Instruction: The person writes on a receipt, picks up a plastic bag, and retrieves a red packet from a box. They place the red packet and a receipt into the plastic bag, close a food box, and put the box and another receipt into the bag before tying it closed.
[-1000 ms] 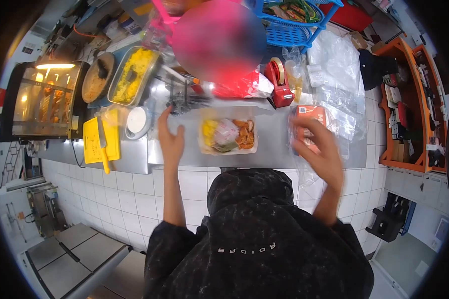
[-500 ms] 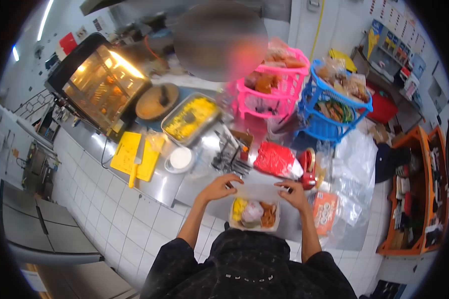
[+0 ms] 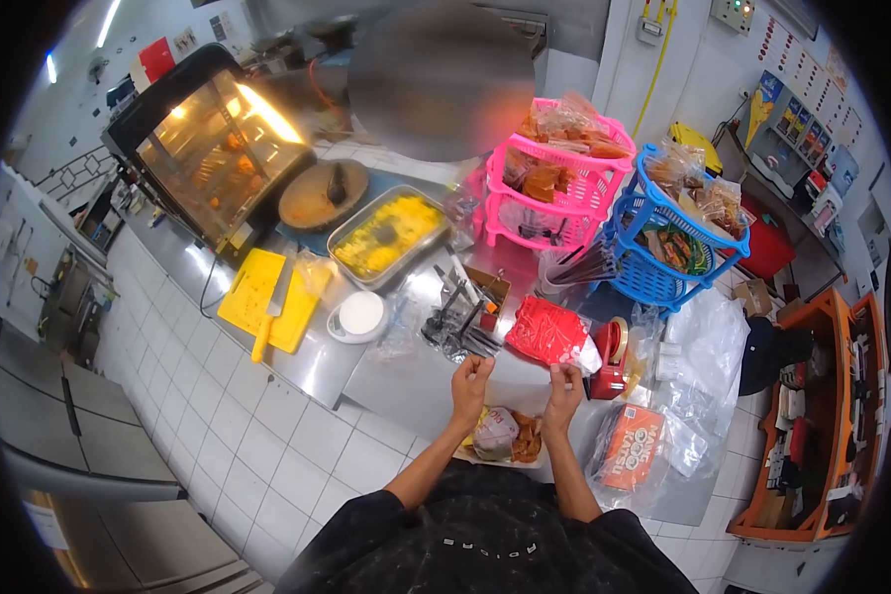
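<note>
A food box (image 3: pixel 480 457) stands at the table's near edge against my dark shirt. Inside it are a paper-wrapped bundle (image 3: pixel 495 434) and brown fried pieces (image 3: pixel 527 439); my forearms partly cover the box. Just beyond its left side, my left hand (image 3: pixel 471 389) is closed with thumb and fingertips pinched together. My right hand (image 3: pixel 562 394) mirrors it on the right, also pinched. A pale, see-through sheet or lid seems to span between them, too faint to make out. Beyond my hands lie a red plastic pack (image 3: pixel 549 330) and black plastic forks (image 3: pixel 477 340).
At right are a red tape dispenser (image 3: pixel 612 361), an orange box (image 3: pixel 634 447) and clear plastic bags (image 3: pixel 703 366). Pink (image 3: pixel 554 188) and blue baskets (image 3: pixel 673 238) stand behind. Leftward are a yellow board (image 3: pixel 252 292) with a knife (image 3: pixel 275 307), a tray of yellow food (image 3: pixel 391 238) and a lit warmer (image 3: pixel 218 158).
Both hands have moved closer together and their fingers have closed into pinches. More of the box is now hidden by my forearms and shirt. The view has shifted slightly.
</note>
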Motion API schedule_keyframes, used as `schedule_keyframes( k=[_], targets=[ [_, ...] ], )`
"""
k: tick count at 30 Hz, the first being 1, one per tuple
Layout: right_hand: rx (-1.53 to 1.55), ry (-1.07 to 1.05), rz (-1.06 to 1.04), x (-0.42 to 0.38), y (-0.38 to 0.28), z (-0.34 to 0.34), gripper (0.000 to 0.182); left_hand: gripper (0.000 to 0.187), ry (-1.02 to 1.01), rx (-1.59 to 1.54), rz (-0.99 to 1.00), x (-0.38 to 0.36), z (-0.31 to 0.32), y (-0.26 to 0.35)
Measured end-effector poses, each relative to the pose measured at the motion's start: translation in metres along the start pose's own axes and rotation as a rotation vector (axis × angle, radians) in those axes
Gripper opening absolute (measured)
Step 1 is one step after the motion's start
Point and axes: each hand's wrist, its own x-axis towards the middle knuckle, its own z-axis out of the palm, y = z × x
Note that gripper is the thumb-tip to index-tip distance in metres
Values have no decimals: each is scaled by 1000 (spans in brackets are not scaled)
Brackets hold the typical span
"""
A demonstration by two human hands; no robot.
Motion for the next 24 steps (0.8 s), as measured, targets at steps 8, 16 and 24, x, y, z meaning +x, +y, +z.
schedule_keyframes(
  k=[8, 16, 24],
  targets=[
    [-90, -511, 212, 9, -18, -38, 36, 25, -284, 79, -55, 0, -18, 5],
    [8, -781, 292, 23, -9, -52, 33, 16, -454, 69, -181, 12, -29, 8],
    [44, -846, 296, 21, -18, -56, 34, 26, -574, 141, -123, 5, -41, 17]
  ],
)
